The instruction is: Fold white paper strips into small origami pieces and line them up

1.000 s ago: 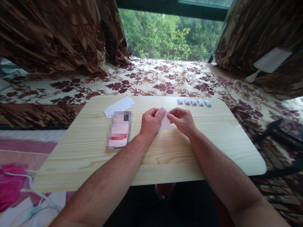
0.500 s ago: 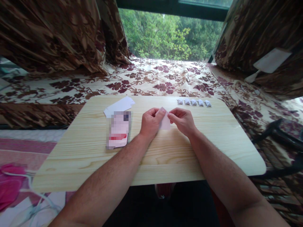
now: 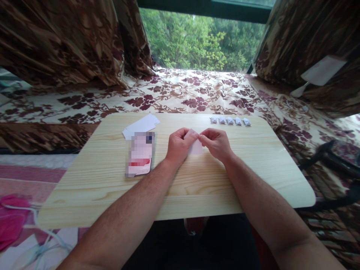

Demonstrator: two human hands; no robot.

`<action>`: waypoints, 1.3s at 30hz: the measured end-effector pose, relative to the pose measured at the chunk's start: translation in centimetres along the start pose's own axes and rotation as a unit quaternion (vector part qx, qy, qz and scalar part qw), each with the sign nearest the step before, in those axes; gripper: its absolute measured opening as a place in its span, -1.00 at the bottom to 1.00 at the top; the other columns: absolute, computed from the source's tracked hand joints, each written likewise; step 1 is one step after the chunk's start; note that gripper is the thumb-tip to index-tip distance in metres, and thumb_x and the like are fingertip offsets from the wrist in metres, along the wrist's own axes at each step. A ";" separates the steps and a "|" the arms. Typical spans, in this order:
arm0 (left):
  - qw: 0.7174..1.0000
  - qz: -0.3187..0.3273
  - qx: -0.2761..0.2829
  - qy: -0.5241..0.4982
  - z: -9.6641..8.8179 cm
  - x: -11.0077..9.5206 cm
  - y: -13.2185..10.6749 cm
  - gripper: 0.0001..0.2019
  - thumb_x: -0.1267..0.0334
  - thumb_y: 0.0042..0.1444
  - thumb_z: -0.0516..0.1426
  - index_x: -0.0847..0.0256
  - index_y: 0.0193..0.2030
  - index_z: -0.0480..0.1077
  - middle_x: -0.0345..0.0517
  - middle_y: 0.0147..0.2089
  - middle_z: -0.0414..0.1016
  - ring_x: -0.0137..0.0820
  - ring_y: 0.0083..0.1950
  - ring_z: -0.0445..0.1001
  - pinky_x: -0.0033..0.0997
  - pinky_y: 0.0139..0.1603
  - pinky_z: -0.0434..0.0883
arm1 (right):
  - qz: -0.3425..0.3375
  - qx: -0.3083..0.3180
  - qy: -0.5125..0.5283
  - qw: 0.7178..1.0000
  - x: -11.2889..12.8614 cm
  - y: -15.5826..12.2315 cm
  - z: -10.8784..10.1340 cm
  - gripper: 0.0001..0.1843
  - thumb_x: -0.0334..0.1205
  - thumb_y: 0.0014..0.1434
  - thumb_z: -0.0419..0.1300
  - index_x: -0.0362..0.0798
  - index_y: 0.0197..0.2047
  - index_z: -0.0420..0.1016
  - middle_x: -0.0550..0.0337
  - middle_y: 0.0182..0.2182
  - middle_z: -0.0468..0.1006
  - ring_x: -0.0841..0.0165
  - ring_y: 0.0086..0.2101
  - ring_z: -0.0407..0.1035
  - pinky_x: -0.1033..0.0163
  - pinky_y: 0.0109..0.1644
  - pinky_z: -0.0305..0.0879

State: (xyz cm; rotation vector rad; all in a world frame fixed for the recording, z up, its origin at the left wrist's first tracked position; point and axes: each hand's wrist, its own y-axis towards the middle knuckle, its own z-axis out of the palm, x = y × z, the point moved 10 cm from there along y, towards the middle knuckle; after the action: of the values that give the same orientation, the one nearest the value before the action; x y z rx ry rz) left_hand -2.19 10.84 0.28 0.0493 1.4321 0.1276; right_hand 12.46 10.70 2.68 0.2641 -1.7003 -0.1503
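Observation:
A small sheet of white paper (image 3: 196, 147) is held just above the middle of the table. My left hand (image 3: 179, 141) is closed on its left side, thumb lying on top. At the paper's upper right edge, my right hand (image 3: 216, 141) pinches it between thumb and fingers. The two thumbs nearly meet. Several small folded white paper pieces (image 3: 230, 120) stand in a row near the table's far right edge. A stack of white paper strips (image 3: 141, 126) lies at the far left.
A phone (image 3: 140, 154), its screen blurred out, lies on the wooden table (image 3: 270, 168) left of my hands. Beyond the far edge is a ledge with flowered cloth (image 3: 197, 88). A white lamp (image 3: 323, 71) stands at the right, and a black chair-like frame (image 3: 337, 161) is beside the table.
My thumbs have shifted slightly on the paper, the left one moving toward the right hand's fingertips. Both hands stay in the same place, and the other things lie as before.

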 end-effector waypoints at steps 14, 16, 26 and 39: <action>1.000 -0.008 -0.015 -0.016 -0.1 0.2 0.0 -0.77 0.11 -0.07 0.36 0.22 -0.45 0.49 -0.26 -0.52 0.39 -0.50 -0.49 0.29 -0.51 -0.50 0.23 | 0.004 0.011 0.001 1.000 -0.2 -0.1 0.2 -0.56 0.15 0.06 0.35 -0.09 -0.47 0.49 0.25 -0.61 0.42 0.47 -0.57 0.19 0.31 -0.51 0.04; 1.000 -0.008 -0.013 -0.014 -0.1 0.2 0.0 -0.76 0.11 -0.08 0.36 0.22 -0.45 0.49 -0.27 -0.53 0.38 -0.50 -0.50 0.28 -0.51 -0.50 0.22 | 0.004 0.008 -0.007 1.000 -0.1 -0.1 0.2 -0.55 0.17 0.06 0.35 -0.09 -0.48 0.49 0.25 -0.62 0.42 0.47 -0.57 0.18 0.31 -0.52 0.03; 1.000 -0.006 -0.008 -0.004 -0.1 -0.1 0.0 -0.76 0.10 -0.06 0.35 0.23 -0.44 0.50 -0.26 -0.53 0.40 -0.50 -0.52 0.30 -0.50 -0.52 0.25 | -0.001 0.008 -0.013 1.000 -0.3 -0.1 0.2 -0.59 0.12 0.09 0.34 -0.09 -0.48 0.49 0.26 -0.62 0.41 0.47 -0.58 0.18 0.31 -0.52 0.03; 1.000 -0.009 0.014 -0.016 0.2 0.2 0.0 -0.75 0.08 -0.06 0.36 0.23 -0.43 0.51 -0.24 -0.52 0.43 -0.49 -0.52 0.32 -0.49 -0.52 0.24 | -0.004 0.014 0.000 1.000 0.0 0.0 0.1 -0.66 0.02 0.10 0.34 -0.08 -0.49 0.48 0.28 -0.63 0.39 0.47 -0.58 0.18 0.30 -0.50 0.08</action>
State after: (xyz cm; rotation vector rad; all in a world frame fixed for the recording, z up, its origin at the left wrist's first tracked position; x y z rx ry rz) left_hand -2.00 10.90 0.13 0.0603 1.4029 0.0914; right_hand 12.34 10.67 2.65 0.2912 -1.7025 -0.1319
